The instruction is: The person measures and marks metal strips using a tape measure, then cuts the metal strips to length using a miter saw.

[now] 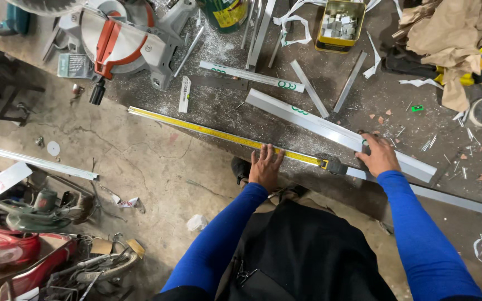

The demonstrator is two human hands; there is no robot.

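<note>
Fingers (267,151) flat on yellow tape measure (224,135), long axis running left-right

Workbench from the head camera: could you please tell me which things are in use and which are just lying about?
In use: left hand pressing yellow steel tape measure; right hand on long silver aluminium profile.

Lying about: grey-and-orange mitre saw; yellow tin of small metal pieces; crumpled brown paper.

A miter saw (121,39) sits on the workbench (224,106) beside a green can (225,12), a yellow tin (338,25), crumpled brown paper (447,33) and scattered metal offcuts (309,88).
</note>
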